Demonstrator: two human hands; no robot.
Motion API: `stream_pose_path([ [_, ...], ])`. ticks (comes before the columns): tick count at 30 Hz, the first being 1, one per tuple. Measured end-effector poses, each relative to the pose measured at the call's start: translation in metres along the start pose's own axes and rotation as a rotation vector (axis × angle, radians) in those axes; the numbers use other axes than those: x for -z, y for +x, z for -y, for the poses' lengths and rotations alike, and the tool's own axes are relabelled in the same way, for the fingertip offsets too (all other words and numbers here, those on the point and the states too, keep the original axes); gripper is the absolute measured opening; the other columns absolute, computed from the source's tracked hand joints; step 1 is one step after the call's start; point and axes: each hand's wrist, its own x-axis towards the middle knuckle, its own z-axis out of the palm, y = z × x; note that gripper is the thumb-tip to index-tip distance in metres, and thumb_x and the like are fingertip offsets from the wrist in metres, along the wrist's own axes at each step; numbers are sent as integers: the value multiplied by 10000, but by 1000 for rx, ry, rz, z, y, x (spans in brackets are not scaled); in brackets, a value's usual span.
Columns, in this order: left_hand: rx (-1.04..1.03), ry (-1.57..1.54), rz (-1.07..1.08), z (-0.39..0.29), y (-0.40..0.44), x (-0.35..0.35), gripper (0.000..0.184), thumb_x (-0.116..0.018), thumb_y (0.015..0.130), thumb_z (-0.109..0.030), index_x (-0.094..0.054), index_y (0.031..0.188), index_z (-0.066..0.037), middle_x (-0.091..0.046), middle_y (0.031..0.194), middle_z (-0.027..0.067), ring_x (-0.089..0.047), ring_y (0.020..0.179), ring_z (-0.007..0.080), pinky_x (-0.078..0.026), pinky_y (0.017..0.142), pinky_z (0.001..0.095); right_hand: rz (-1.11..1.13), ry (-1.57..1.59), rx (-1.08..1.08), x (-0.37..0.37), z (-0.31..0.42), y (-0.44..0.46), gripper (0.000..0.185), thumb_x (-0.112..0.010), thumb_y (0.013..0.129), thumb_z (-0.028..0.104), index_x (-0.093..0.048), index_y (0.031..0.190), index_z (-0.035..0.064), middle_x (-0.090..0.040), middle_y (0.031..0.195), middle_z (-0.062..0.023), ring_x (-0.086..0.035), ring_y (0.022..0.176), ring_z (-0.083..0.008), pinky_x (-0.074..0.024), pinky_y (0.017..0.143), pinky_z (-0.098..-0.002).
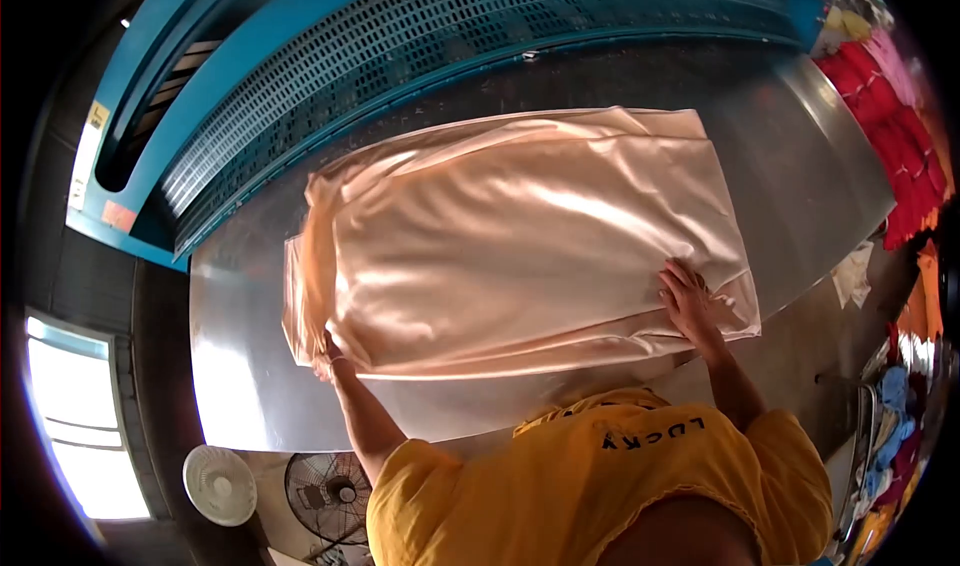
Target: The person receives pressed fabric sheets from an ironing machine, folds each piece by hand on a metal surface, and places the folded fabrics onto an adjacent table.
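Note:
A shiny peach-coloured cloth point(500, 236) lies folded in a long rectangle on the metal table point(800, 206), with wrinkles across its top and loose layers at both ends. At its lower left corner is my left hand point(328, 358), its fingers closed on the cloth's edge. My right hand point(685, 301) rests on the cloth near its lower right corner, fingers apart and pressed lightly on the surface.
Behind the table runs a blue machine point(140, 166) with a perforated metal guard point(420, 36). Red cloth bundles point(885, 126) hang at the right. A fan point(328, 494) and a white round basin point(220, 486) stand below left. Coloured clothes point(893, 426) lie at the lower right.

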Motion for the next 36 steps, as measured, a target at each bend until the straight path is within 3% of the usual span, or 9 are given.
stream_pose_path([
  [8, -465, -1038, 558, -93, -72, -47, 151, -592, 735, -191, -598, 767, -44, -559, 735, 43, -525, 643, 181, -470, 607, 318, -561, 146, -573, 37, -145, -54, 219, -578, 810, 194, -573, 977, 52, -589, 977, -158, -565, 849, -308, -444, 705, -399],
  [13, -136, -1329, 2331, -112, -277, -123, 19, -568, 762, -145, -565, 760, -127, -536, 696, -10, -512, 687, 165, -443, 660, 324, -183, 249, -721, 15, -163, -63, 399, -598, 804, 363, -549, 945, -6, -595, 707, -146, -584, 617, -212, -451, 559, -328],
  [16, -1627, -135, 1064, -49, -423, -98, 541, -700, 680, -292, -515, 1125, -46, -576, 993, 154, -549, 876, 338, -441, 802, 414, -281, 934, -813, 47, -111, -57, 276, -627, 792, 201, -580, 981, 6, -629, 862, -51, -585, 751, -126, -460, 609, -269],
  [23, -1816, 195, 837, 67, -560, -16, 1047, -785, 579, -315, -160, 1378, -51, -368, 1301, 225, -396, 1176, 375, -382, 894, 462, -599, 1437, -921, 114, -59, -51, 307, -602, 782, 55, -569, 1081, -6, -614, 929, -48, -590, 808, -125, -486, 683, -262],
  [27, -1728, 97, 461, 90, -564, -69, 843, -721, 605, -457, -380, 1234, -11, -359, 1297, 227, -410, 1106, 414, -380, 855, 513, -178, 1566, -446, 108, 38, 26, 363, -588, 812, 80, -516, 1168, 100, -508, 697, -2, -477, 534, -47, -418, 418, -204],
  [30, -2128, 272, 19, 88, -497, -126, 297, -656, 714, -255, -550, 860, -19, -596, 769, 142, -591, 778, 273, -469, 672, 375, 142, 1259, 65, 87, 114, 57, 391, -527, 858, 94, -421, 1233, 58, -555, 881, -74, -548, 802, -165, -469, 659, -286],
  [32, -920, -578, 1016, 88, -471, -89, 279, -540, 862, -164, -497, 1075, 10, -568, 1010, 77, -548, 909, 194, -466, 785, 327, 319, 1139, 175, 93, 146, 56, 398, -505, 862, 79, -398, 1245, 44, -568, 999, -121, -537, 965, -216, -449, 803, -308],
  [34, -129, -689, 1180, 96, -439, -57, 341, -627, 813, -210, -525, 1086, -33, -563, 917, 79, -557, 669, 156, -467, 548, 247, 347, 731, 246, 66, 144, 44, 510, -605, 776, 149, -418, 1242, 63, -543, 1085, -156, -538, 975, -239, -444, 815, -317],
  [36, -385, -488, 1231, 104, -382, -31, 312, -633, 798, -150, -537, 1067, -25, -567, 929, 43, -553, 688, 144, -449, 542, 232, 553, 422, 270, 32, 144, 26, 601, -666, 706, 197, -425, 1241, 69, -509, 1153, -154, -503, 1041, -261, -418, 846, -336],
])
